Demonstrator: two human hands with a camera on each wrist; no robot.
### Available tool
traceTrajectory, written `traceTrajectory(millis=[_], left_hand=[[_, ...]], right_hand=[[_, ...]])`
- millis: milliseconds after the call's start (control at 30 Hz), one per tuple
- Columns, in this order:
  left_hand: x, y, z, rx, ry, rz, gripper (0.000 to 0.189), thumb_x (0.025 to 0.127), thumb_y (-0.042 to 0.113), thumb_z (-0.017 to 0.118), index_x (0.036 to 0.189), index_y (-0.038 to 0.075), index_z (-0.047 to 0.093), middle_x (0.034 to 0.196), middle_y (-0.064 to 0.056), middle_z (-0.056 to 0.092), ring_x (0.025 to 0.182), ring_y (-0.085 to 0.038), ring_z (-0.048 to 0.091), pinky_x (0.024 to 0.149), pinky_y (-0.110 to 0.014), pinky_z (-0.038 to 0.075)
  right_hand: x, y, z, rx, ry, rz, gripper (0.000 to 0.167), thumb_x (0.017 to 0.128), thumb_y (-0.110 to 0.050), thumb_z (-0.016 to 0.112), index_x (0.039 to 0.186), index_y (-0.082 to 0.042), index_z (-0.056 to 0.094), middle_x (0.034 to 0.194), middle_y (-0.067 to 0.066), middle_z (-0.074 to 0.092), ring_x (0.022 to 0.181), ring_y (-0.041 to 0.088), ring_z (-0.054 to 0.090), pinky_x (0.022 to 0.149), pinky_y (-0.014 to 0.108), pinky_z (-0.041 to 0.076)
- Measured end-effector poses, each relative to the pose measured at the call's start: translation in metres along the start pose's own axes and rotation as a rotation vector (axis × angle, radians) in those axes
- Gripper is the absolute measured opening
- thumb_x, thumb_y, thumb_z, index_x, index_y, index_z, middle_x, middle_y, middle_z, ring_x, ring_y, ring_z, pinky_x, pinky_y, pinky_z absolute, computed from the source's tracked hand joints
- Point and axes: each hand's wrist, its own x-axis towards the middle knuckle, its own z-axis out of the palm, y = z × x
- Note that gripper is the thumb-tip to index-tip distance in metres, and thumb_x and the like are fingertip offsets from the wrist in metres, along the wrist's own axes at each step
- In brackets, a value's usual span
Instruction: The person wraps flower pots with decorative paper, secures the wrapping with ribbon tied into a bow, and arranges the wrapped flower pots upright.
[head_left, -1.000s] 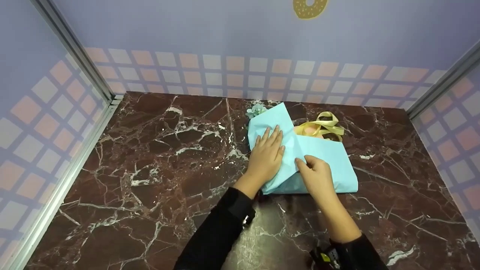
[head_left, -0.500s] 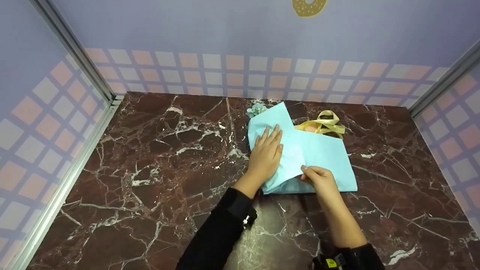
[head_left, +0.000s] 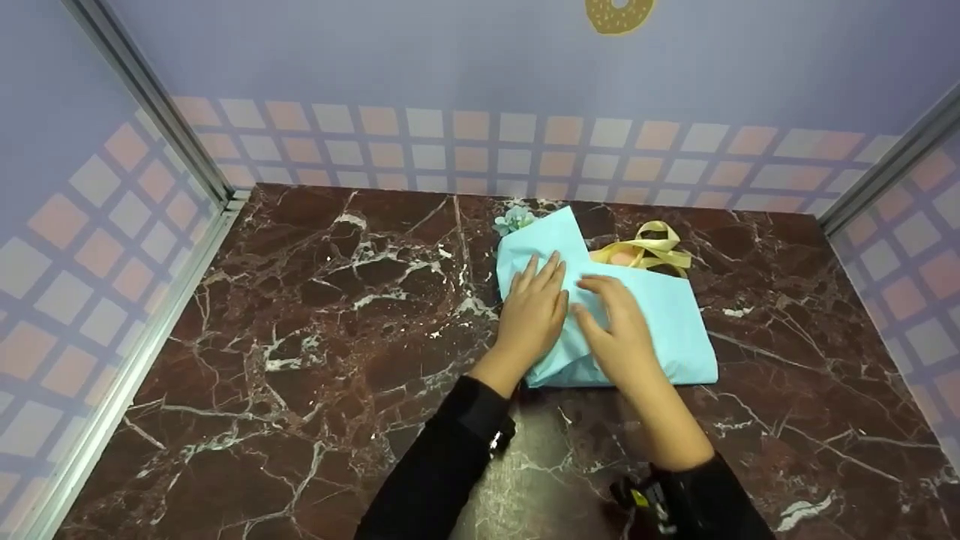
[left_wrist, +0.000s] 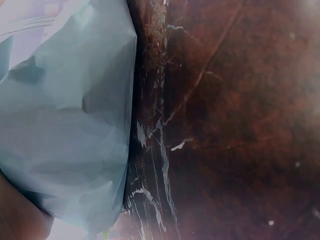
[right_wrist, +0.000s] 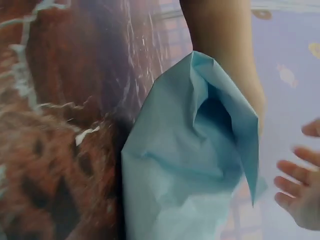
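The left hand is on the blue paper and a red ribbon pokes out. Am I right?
Almost! The ribbon is yellow, not red, as the head view shows. The left hand is on the blue paper, and the ribbon does poke out.

The blue paper (head_left: 671,322) hides whatever lies inside it; past its far edge only part of a yellow ribbon (head_left: 658,245) shows, with a pinkish patch (head_left: 624,259) too small to identify. The near side of the pale flower (head_left: 514,219) is covered by the paper. The left hand (head_left: 531,311) hides part of the fold, and whether the right hand's fingertips (head_left: 585,282) touch it cannot be told. Both black sleeves (head_left: 442,457) run off the near edge; the doughnut picture (head_left: 619,25) is cut off on the far side
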Motion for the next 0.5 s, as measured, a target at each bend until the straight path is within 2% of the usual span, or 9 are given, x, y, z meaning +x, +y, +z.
traceTrajectory(millis=[100,200,267,333,500], left_hand=[[-0.001,0.001,-0.001,0.123,-0.047,0.016,0.055,0.101,0.025,0.046,0.152,0.014,0.031,0.16,0.001,0.018,0.147,-0.026,0.01,0.118,-0.045,0.012],[-0.002,0.004,-0.002,0.191,-0.066,0.032,0.055,0.101,0.024,0.044,0.152,0.009,0.03,0.159,-0.006,0.023,0.146,-0.028,0.015,0.118,-0.045,0.014],[-0.003,0.005,-0.002,0.205,-0.051,0.039,0.054,0.102,0.025,0.042,0.151,0.004,0.032,0.156,-0.012,0.029,0.144,-0.03,0.022,0.117,-0.045,0.016],[-0.003,0.006,-0.001,0.177,-0.008,0.042,0.052,0.102,0.026,0.043,0.148,0.001,0.037,0.153,-0.015,0.035,0.142,-0.031,0.028,0.116,-0.046,0.019],[-0.005,0.004,0.002,0.151,0.084,0.063,0.052,0.101,0.028,0.046,0.144,-0.001,0.043,0.149,-0.016,0.04,0.141,-0.032,0.03,0.115,-0.047,0.024]], right_hand=[[0.016,-0.001,0.012,-0.084,-0.188,-0.091,0.042,0.1,-0.018,0.055,0.137,0.002,0.052,0.144,0.015,0.047,0.14,0.031,0.031,0.117,0.046,0.013],[0.03,0.0,0.022,-0.155,-0.309,-0.122,0.046,0.103,-0.024,0.048,0.142,0.0,0.048,0.149,0.013,0.042,0.144,0.031,0.023,0.118,0.045,0.003],[0.038,0.002,0.026,-0.195,-0.355,-0.116,0.047,0.104,-0.028,0.045,0.143,-0.001,0.046,0.15,0.012,0.04,0.145,0.03,0.021,0.118,0.044,0.002],[0.044,0.004,0.029,-0.226,-0.381,-0.102,0.049,0.105,-0.03,0.042,0.144,-0.001,0.046,0.151,0.012,0.039,0.145,0.031,0.021,0.119,0.044,0.003],[0.055,0.008,0.032,-0.277,-0.418,-0.057,0.052,0.106,-0.033,0.036,0.146,-0.002,0.041,0.154,0.012,0.034,0.144,0.032,0.021,0.118,0.045,0.005]])
